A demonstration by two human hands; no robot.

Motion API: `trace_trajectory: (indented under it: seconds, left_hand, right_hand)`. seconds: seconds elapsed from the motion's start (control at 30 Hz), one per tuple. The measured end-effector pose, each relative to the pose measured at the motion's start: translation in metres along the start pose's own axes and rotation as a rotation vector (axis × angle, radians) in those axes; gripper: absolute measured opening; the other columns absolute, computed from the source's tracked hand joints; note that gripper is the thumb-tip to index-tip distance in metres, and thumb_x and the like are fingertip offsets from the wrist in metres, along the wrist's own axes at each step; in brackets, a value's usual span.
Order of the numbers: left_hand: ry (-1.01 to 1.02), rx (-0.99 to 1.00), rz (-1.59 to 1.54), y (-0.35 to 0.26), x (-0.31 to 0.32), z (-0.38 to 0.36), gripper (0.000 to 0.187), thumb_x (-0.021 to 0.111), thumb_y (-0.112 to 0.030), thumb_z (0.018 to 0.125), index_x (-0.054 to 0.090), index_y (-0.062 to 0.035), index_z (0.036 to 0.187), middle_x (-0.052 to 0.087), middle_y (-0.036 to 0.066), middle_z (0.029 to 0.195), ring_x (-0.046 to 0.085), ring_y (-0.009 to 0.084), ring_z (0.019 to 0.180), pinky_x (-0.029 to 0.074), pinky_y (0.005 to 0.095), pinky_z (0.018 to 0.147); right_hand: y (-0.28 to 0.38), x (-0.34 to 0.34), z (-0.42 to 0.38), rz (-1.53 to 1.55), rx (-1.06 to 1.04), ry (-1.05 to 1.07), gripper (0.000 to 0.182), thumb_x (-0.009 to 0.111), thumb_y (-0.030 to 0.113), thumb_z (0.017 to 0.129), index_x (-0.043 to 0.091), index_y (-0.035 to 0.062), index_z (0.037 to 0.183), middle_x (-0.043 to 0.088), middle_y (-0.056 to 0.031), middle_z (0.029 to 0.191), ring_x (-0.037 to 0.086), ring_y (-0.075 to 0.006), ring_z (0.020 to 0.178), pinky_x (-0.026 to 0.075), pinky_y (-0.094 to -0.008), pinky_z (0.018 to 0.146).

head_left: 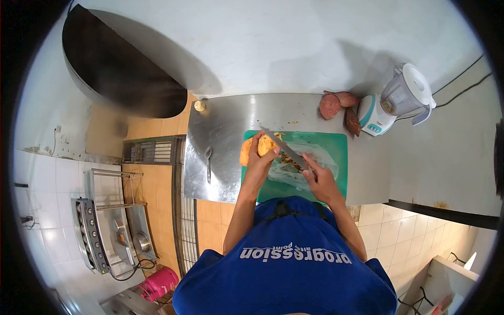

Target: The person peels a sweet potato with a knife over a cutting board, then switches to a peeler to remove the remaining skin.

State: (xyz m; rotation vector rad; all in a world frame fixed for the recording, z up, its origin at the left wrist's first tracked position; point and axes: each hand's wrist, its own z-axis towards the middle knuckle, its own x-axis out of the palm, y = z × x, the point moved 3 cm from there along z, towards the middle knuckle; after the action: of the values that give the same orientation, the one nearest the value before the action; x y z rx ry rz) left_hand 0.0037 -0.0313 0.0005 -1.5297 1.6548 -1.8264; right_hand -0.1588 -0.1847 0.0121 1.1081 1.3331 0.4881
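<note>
The left hand [258, 157] grips a peeled sweet potato [255, 147]; the right hand [321, 181] clenches a knife [286, 149]. The blade could slip toward the left fingers [268, 152].

1. We see a blender [400, 100] at the steel counter's [226, 126] far right corner.
2. Beside it lie reddish sweet potatoes [336, 104].
3. A spoon [208, 163] rests left.
4. A stove [100, 231] and pink gas cylinder [159, 283] stand below.
</note>
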Motion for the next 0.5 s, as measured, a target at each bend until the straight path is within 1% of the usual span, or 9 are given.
trace_trajectory:
  seconds: [0.03,0.2,0.27,0.3,0.37,0.4,0.43,0.47,0.5]
  left_hand:
    - [0.060,-0.013,-0.022,0.000,0.003,-0.003,0.071,0.069,0.003,0.088,0.035,-0.0076,0.151,0.057,0.012,0.129,0.064,0.0327,0.123,0.053,0.0377,0.097]
    - [0.095,-0.029,0.166,0.000,0.005,-0.010,0.072,0.070,0.002,0.087,0.037,-0.0037,0.151,0.056,0.012,0.134,0.059,0.0290,0.128,0.049,0.0406,0.107]
    - [0.104,-0.049,0.218,0.000,0.005,-0.012,0.073,0.071,0.002,0.085,0.038,-0.0027,0.150,0.056,0.012,0.136,0.058,0.0270,0.129,0.048,0.0414,0.109]
    - [0.109,-0.078,0.236,0.000,0.006,-0.014,0.073,0.073,0.002,0.084,0.039,-0.0019,0.149,0.056,0.011,0.137,0.057,0.0249,0.129,0.050,0.0404,0.106]
    - [0.116,-0.109,0.255,0.008,0.002,-0.014,0.073,0.074,0.002,0.082,0.041,-0.0011,0.147,0.056,0.011,0.138,0.056,0.0229,0.129,0.052,0.0395,0.104]
    - [0.166,0.002,0.373,0.012,0.003,-0.012,0.073,0.075,0.003,0.080,0.042,-0.0013,0.146,0.057,0.010,0.137,0.057,0.0222,0.127,0.054,0.0381,0.099]
    - [0.216,0.115,0.491,0.015,0.004,-0.012,0.074,0.076,0.004,0.079,0.043,-0.0014,0.144,0.058,0.010,0.136,0.058,0.0215,0.125,0.056,0.0368,0.095]
    - [0.214,0.115,0.490,0.022,0.003,-0.012,0.074,0.076,0.004,0.079,0.043,-0.0014,0.144,0.058,0.010,0.136,0.058,0.0215,0.125,0.056,0.0368,0.095]
    - [0.204,0.063,0.442,0.020,0.010,-0.014,0.073,0.079,0.001,0.077,0.045,-0.0018,0.142,0.060,0.010,0.130,0.061,0.0203,0.120,0.056,0.0343,0.094]
  right_hand:
    - [0.001,0.003,0.000,-0.014,-0.006,0.000,0.061,0.058,0.047,0.102,0.052,0.0105,0.150,0.068,-0.0192,0.079,0.060,-0.0320,0.061,0.048,-0.0410,0.064]
    - [-0.012,0.011,0.003,-0.074,-0.025,-0.040,0.062,0.059,0.049,0.100,0.052,0.0131,0.151,0.068,-0.0196,0.075,0.065,-0.0366,0.065,0.050,-0.0447,0.067]
    - [-0.011,0.009,0.004,-0.137,-0.114,-0.077,0.061,0.058,0.046,0.102,0.051,0.0121,0.151,0.054,-0.0181,0.059,0.053,-0.0359,0.053,0.041,-0.0434,0.057]
    - [-0.010,0.010,0.004,-0.137,-0.113,-0.076,0.061,0.058,0.046,0.102,0.051,0.0121,0.151,0.054,-0.0181,0.059,0.053,-0.0359,0.053,0.041,-0.0434,0.057]
    - [-0.004,0.011,0.005,-0.150,-0.133,-0.056,0.064,0.060,0.046,0.100,0.049,0.0110,0.152,0.057,-0.0186,0.061,0.057,-0.0362,0.054,0.044,-0.0444,0.059]
    - [0.001,0.011,0.004,-0.150,-0.131,-0.056,0.064,0.060,0.046,0.100,0.049,0.0110,0.152,0.057,-0.0186,0.061,0.057,-0.0362,0.054,0.044,-0.0444,0.059]
    - [0.007,0.009,0.005,-0.176,-0.112,-0.038,0.067,0.060,0.050,0.099,0.050,0.0095,0.152,0.064,-0.0204,0.073,0.063,-0.0388,0.066,0.049,-0.0467,0.065]
    - [0.010,0.009,0.006,-0.202,-0.094,-0.019,0.071,0.060,0.054,0.098,0.050,0.0080,0.151,0.072,-0.0222,0.085,0.070,-0.0413,0.077,0.054,-0.0490,0.072]
    - [0.010,0.008,0.007,-0.202,-0.095,-0.016,0.071,0.060,0.054,0.098,0.050,0.0080,0.151,0.072,-0.0222,0.085,0.070,-0.0413,0.077,0.054,-0.0490,0.072]
